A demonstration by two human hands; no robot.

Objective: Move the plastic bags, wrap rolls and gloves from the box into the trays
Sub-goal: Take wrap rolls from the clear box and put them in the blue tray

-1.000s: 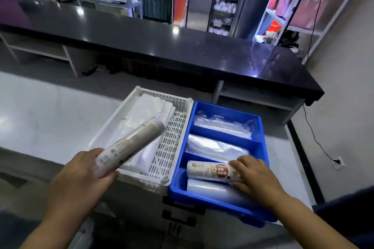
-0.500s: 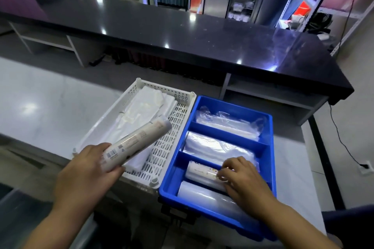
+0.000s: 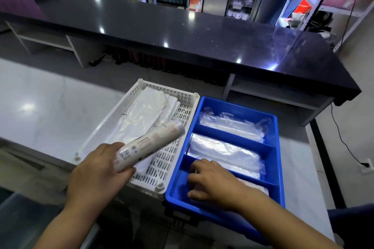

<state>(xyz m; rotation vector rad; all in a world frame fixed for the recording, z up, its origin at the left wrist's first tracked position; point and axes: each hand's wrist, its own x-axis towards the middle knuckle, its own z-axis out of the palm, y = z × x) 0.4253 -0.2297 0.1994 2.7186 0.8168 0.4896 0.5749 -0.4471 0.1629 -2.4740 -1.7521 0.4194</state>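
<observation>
My left hand (image 3: 97, 174) grips a beige wrap roll (image 3: 150, 144) and holds it tilted over the white perforated tray (image 3: 178, 125), which contains folded white plastic bags (image 3: 145, 113). To its right sits a blue tray (image 3: 275, 147) with three compartments. Clear plastic bags (image 3: 232, 125) fill the far compartment and more clear bags (image 3: 224, 153) the middle one. My right hand (image 3: 212, 182) lies palm down in the near compartment, covering the wrap rolls (image 3: 257, 187) there; only their right ends show. Whether it grips one, I cannot see.
Both trays rest on a pale marble counter (image 3: 40, 111). A long black counter (image 3: 182, 34) runs across behind them. The clear rim of a box (image 3: 18, 204) shows at the lower left. A cable and a wall socket (image 3: 366, 166) are at the right.
My right hand has slid left and toward me inside the near blue compartment, now covering the rolls. The left hand with its roll has barely moved. The view has tilted down a little.
</observation>
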